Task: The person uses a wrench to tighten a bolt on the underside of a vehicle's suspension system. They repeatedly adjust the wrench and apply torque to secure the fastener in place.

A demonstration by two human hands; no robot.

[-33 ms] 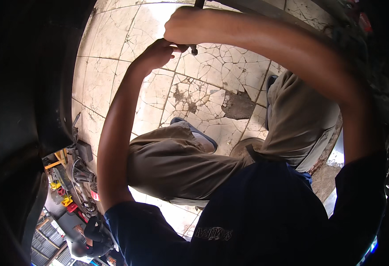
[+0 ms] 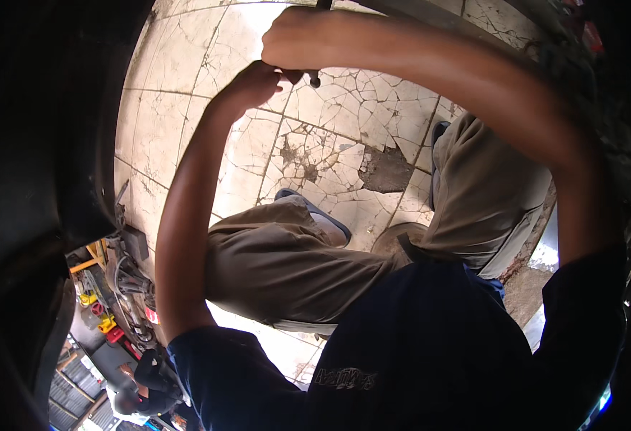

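Observation:
Both my arms reach toward the top of the view, where the hands meet above the tiled floor. My right hand (image 2: 292,39) is closed in a fist, its knuckles turned left; what it grips is hidden. Just below it, touching or nearly so, is my left hand (image 2: 253,86), with fingers curled in under the right one. A dark metal piece with a small rounded knob (image 2: 315,81) sticks out below the right wrist. Above that wrist shows a short dark rod (image 2: 324,4). I cannot tell whether the rod and the knobbed piece are joined.
Cracked pale tiles (image 2: 243,158) lie beneath, with a broken hole (image 2: 386,171) between my feet. A dark panel (image 2: 85,115) fills the left side. At lower left are metal parts (image 2: 134,280), yellow and red items (image 2: 106,325), and another person (image 2: 146,381). A dark bar (image 2: 438,21) crosses the top right.
My right hand has shifted very slightly left and up, the left hand barely with it. The closed grip looks the same.

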